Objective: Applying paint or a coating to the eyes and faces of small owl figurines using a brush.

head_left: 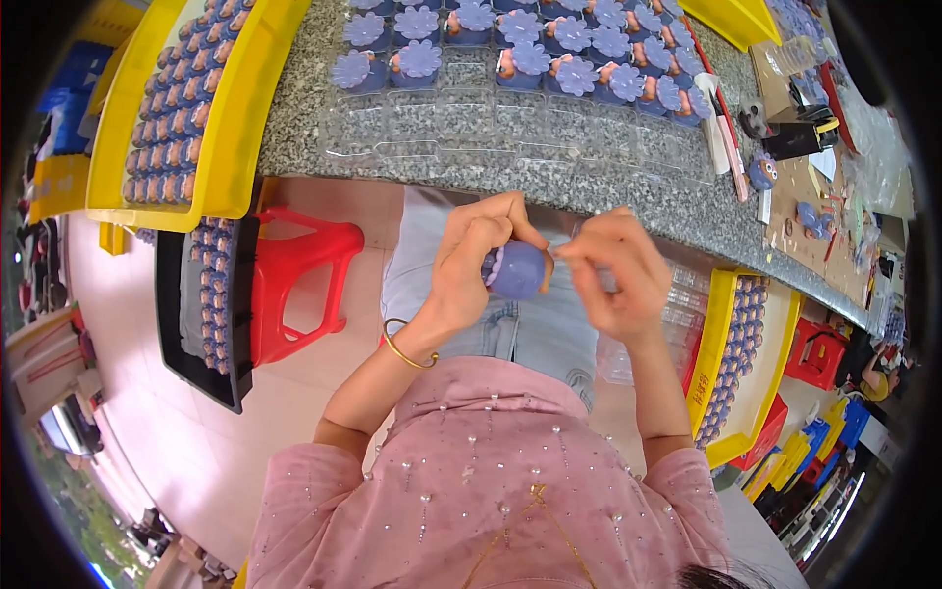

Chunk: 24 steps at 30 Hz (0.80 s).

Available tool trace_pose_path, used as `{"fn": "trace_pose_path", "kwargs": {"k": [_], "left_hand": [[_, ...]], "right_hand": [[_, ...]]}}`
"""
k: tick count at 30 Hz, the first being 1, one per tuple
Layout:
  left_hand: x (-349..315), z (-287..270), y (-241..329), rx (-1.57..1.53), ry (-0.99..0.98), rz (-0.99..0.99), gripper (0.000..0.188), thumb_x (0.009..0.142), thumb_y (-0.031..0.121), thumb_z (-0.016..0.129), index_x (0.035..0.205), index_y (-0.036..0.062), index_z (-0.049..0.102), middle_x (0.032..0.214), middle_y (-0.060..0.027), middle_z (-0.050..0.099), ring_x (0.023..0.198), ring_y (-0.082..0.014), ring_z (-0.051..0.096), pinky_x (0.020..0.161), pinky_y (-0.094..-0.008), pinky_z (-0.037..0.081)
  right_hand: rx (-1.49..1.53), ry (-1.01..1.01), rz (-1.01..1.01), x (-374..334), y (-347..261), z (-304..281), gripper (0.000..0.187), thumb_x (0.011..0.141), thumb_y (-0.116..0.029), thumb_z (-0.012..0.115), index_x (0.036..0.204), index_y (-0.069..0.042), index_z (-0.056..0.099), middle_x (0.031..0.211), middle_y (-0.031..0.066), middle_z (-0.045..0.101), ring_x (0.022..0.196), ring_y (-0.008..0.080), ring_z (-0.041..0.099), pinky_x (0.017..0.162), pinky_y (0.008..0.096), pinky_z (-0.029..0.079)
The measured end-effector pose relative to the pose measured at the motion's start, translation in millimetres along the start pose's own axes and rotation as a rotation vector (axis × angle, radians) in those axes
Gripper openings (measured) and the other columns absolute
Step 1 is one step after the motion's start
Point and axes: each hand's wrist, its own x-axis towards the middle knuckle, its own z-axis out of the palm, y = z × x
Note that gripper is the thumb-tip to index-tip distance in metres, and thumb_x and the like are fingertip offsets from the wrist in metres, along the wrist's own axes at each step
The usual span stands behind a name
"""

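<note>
My left hand [469, 257] is closed around a small blue-purple toy figure [518, 273], held over my lap just off the table's front edge. Its rounded blue side faces up, and a paler scalloped rim shows near my fingers. Just to the right, my right hand [625, 280] is raised with thumb and forefinger pinched together close to the figure. Whatever sits in that pinch is too small to make out. Beyond both hands, a clear plastic tray [432, 155] on the granite table holds rows of similar figures [528, 61] with flower-shaped tops.
Yellow bins [228, 118] filled with figures stand at the left, above a black bin [201, 381] and a red stool [294, 285]. Another yellow bin [716, 339] is low on the right. A red-edged strip [724, 128], tools and a loose figure [762, 171] lie on the table's right.
</note>
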Motion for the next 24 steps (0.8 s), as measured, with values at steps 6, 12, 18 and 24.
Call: {"fn": "trace_pose_path", "kwargs": {"k": [6,12,18,24], "left_hand": [[1,4,2,0.072,0.049,-0.012,0.034,0.080,0.024,0.035,0.066,-0.0028,0.050,0.066,-0.0085,0.052,0.062,-0.0125,0.047,0.057,-0.0256,0.035],[-4,0,-4,0.252,0.005,0.112,0.025,0.081,0.014,0.036,0.066,-0.0025,0.048,0.064,-0.0047,0.051,0.060,-0.0088,0.041,0.053,-0.0251,0.032],[-5,9,1,0.259,0.034,0.094,0.027,0.081,0.018,0.037,0.067,-0.0028,0.048,0.065,-0.0029,0.045,0.062,-0.0078,0.037,0.054,-0.0247,0.028],[-3,1,3,0.320,-0.025,0.149,0.029,0.082,0.014,0.038,0.070,-0.0067,0.053,0.063,-0.0051,0.045,0.059,-0.0099,0.038,0.053,-0.0270,0.030]], "right_hand": [[0.061,0.042,0.061,-1,-15,8,0.020,0.066,0.014,0.063,0.082,0.002,0.064,0.079,0.0109,0.056,0.064,0.0201,0.053,0.057,0.0291,0.041],[0.013,0.027,0.064,5,-18,15,0.020,0.066,0.013,0.064,0.083,0.002,0.064,0.079,0.0098,0.057,0.066,0.0187,0.054,0.056,0.0278,0.041],[0.103,0.017,0.101,7,-27,7,0.020,0.064,0.013,0.065,0.081,0.002,0.063,0.079,0.0094,0.057,0.065,0.0195,0.054,0.054,0.0288,0.041],[0.033,-0.063,0.067,8,-16,-5,0.021,0.063,0.013,0.065,0.080,0.002,0.064,0.079,0.0097,0.056,0.065,0.0206,0.053,0.054,0.0295,0.041]]}}
